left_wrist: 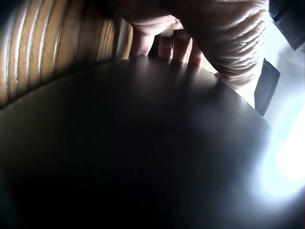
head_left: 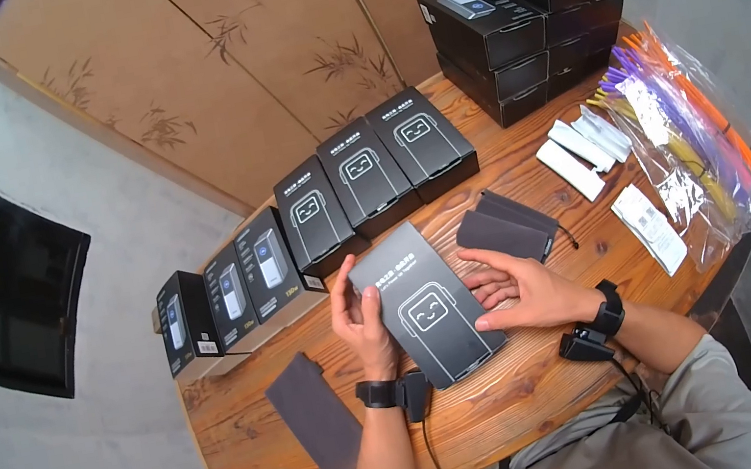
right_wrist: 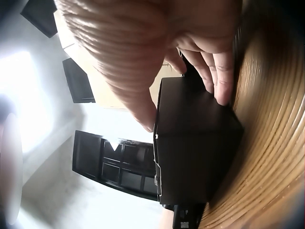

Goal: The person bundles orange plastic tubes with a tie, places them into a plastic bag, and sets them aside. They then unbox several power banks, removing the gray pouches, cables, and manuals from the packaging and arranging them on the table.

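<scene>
A black cardboard box (head_left: 435,324) with a line-drawn smiling face on its lid is between both hands, tilted over the table. My left hand (head_left: 366,325) grips its left side, thumb at the lid's edge and fingers along the side wall. At the opposite side, my right hand (head_left: 529,293) has its thumb at the lid's edge and its fingers low on the side wall, with the index finger stretched out. The same box (right_wrist: 195,143) shows its plain walls in the right wrist view. In the left wrist view the dark box (left_wrist: 133,152) fills most of the picture.
More black boxes (head_left: 366,176) stand in a row behind, with a taller stack (head_left: 520,31) at the back right. Grey pouches (head_left: 317,418) lie left and beyond the right hand. White packets (head_left: 648,229) and bagged colored strips (head_left: 691,132) lie on the right.
</scene>
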Tool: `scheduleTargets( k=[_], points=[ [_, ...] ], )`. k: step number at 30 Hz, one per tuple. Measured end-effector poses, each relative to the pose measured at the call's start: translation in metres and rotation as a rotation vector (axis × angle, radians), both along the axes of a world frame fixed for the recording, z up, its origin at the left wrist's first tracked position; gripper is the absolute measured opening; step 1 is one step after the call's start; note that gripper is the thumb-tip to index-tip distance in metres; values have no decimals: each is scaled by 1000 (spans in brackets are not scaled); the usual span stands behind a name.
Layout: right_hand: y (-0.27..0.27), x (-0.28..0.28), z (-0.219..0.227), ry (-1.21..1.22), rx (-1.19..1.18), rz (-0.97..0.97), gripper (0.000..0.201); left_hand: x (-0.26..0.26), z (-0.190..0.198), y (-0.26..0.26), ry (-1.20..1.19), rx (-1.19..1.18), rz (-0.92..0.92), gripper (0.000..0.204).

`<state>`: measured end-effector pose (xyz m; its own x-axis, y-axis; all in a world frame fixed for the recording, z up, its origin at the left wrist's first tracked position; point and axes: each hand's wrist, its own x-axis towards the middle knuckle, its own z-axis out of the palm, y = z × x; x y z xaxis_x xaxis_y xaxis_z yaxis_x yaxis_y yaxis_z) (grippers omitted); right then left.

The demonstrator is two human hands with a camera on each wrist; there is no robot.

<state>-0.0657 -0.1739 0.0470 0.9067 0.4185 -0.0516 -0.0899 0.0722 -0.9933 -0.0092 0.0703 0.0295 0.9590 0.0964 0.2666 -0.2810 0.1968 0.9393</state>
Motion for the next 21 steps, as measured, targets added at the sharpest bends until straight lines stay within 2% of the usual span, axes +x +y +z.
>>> scheduleTargets(
  k=[7,11,15,18,19,21],
  points=[
    [-2,0,5,49,-127,77,84,2,-6,1,-1,33,-42,44],
    [-4,2,6,119,7,69,74,5,-10,2,43,37,-85,44],
    [-5,5,-2,21,64,19,67,2,-5,0,113,-144,-143,48],
    [-8,5,13,85,100,-39,64,4,-9,-1,166,-142,-42,44],
    [-8,7,11,59,113,-86,62,5,-11,0,224,-185,-62,38],
    [-11,14,18,52,57,-146,61,6,-14,0,215,-103,-83,33]
  ],
)
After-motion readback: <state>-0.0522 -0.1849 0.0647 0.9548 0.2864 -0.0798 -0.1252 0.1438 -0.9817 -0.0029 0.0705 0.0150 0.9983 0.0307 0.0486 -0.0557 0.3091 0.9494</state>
